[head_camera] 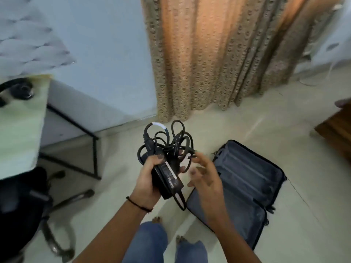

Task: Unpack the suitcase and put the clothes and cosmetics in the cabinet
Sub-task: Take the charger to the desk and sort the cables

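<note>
My left hand (147,179) grips a black laptop charger brick (168,180), held up in front of me with its tangled black cable (167,142) bunched above the fingers. My right hand (204,173) hovers just to the right of the cable with fingers spread and relaxed, its fingertips at the loops but holding nothing. The dark suitcase (247,185) lies open on the floor at the lower right, both halves showing only grey lining.
A pale desk (20,120) with black metal legs stands at the left, headphones (17,90) on it. A black office chair (24,204) sits below it. Patterned curtains (218,54) hang ahead. A wooden furniture corner (336,131) is at the right edge.
</note>
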